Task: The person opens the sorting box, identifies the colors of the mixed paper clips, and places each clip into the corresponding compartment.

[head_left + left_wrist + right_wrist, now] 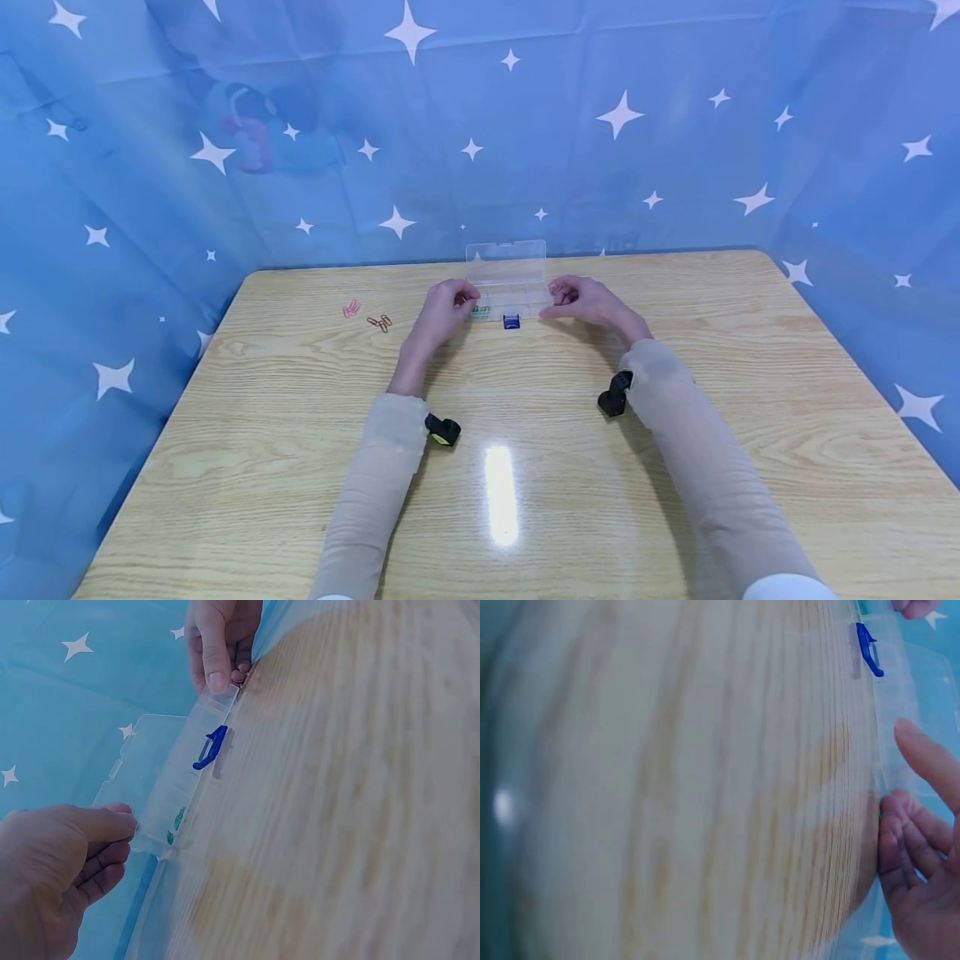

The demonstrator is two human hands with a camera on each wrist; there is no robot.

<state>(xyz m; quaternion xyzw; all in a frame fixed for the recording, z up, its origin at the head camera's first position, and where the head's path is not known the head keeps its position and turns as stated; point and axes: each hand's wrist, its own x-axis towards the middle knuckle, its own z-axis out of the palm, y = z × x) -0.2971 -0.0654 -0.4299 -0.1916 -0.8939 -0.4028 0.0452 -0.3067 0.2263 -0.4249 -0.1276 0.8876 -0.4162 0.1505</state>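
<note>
Open box [513,296] lay lengthwise along surface's [555,467] far edge | left hand [446,310] pinched left end | right hand [590,302], half open, flanked right end

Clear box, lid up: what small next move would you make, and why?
Probably move the left hand toward the red paper clips: the clear box stands open, green clips lie in its left end, and the red ones lie loose on the table at that side.

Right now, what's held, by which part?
The clear box, apparently by its left end, in the left hand; whether the right hand grips it is unclear.
</note>
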